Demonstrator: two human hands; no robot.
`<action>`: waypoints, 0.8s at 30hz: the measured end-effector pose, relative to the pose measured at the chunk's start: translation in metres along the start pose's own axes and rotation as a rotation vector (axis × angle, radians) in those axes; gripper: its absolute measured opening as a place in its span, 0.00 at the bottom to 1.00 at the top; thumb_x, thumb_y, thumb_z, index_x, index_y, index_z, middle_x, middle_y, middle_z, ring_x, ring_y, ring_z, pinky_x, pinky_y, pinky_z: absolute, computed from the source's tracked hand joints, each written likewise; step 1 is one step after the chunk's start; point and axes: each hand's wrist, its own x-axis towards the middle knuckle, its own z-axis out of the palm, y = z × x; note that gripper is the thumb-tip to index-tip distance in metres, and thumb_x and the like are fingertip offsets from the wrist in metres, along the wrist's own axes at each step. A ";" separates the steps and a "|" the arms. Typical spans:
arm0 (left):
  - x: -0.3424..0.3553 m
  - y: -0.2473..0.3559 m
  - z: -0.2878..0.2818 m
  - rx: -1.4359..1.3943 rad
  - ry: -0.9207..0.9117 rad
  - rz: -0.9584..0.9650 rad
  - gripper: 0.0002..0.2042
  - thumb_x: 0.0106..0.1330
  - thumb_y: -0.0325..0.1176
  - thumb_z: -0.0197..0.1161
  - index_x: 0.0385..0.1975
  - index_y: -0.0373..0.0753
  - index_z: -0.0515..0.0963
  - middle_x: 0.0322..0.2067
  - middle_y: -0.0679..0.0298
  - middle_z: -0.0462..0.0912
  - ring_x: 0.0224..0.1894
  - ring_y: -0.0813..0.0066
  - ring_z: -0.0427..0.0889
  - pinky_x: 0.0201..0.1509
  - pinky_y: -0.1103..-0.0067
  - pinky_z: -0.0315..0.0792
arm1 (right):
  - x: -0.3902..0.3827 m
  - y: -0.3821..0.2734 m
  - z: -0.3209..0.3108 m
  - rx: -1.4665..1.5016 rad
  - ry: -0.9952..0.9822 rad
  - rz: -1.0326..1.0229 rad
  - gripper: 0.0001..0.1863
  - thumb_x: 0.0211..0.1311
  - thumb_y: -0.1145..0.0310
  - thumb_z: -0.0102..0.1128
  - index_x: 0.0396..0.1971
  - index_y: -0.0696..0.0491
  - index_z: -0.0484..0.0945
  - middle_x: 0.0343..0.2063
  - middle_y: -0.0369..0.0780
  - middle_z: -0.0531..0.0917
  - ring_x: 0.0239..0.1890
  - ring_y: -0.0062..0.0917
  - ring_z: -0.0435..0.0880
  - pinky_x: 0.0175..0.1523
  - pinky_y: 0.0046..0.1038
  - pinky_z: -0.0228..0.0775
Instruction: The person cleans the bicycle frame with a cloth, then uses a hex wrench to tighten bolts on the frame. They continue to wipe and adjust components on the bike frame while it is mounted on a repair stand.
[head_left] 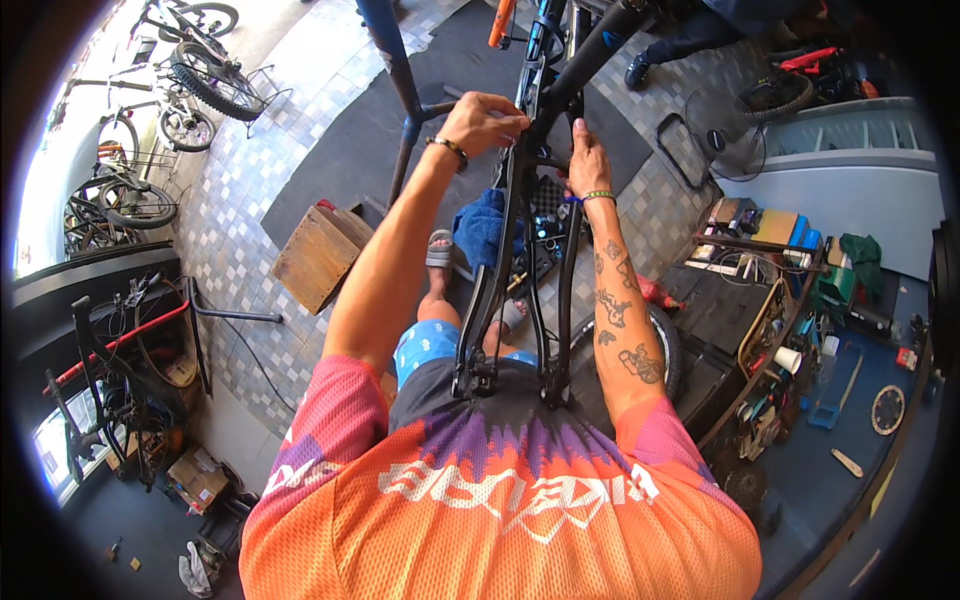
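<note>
A black bicycle frame [598,52] stands in front of me, with the two arms of its rear triangle [487,305] reaching back toward my waist. My left hand [487,123] is at the frame's middle joint, thumb and fingers pinched together against its left side. Whatever lies between those fingertips is too small to make out. On the right side of the same joint, my right hand [589,168] grips the frame with its thumb pointing up; its other fingers are partly hidden. A blue cloth [481,228] lies below, left of the rear triangle.
A wooden box [318,258] sits on the floor at left, near a blue stand post [393,60]. At right are a fan [715,138], a bicycle wheel [668,345] and a cluttered tool bench [790,470]. Several bikes stand far left; another person's shoe [637,70] shows beyond.
</note>
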 end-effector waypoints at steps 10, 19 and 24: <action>0.007 -0.044 0.010 -0.364 0.043 0.013 0.08 0.69 0.35 0.74 0.38 0.39 0.84 0.43 0.66 0.88 0.44 0.76 0.87 0.50 0.74 0.83 | 0.002 0.004 0.001 0.072 -0.010 0.024 0.42 0.74 0.27 0.40 0.47 0.58 0.76 0.22 0.43 0.77 0.14 0.31 0.79 0.15 0.32 0.69; 0.004 -0.066 0.045 -1.169 -0.102 -0.037 0.08 0.72 0.29 0.68 0.47 0.37 0.80 0.42 0.56 0.88 0.43 0.64 0.89 0.50 0.65 0.86 | -0.002 0.003 -0.003 0.183 -0.085 0.073 0.42 0.73 0.26 0.41 0.44 0.58 0.73 0.20 0.41 0.75 0.10 0.27 0.73 0.12 0.29 0.64; 0.007 -0.072 0.038 -1.246 -0.338 -0.222 0.12 0.74 0.34 0.67 0.51 0.36 0.80 0.41 0.59 0.88 0.44 0.67 0.88 0.55 0.71 0.82 | -0.002 0.006 -0.001 0.205 -0.058 0.076 0.44 0.72 0.25 0.41 0.49 0.59 0.73 0.19 0.39 0.72 0.09 0.22 0.69 0.11 0.27 0.62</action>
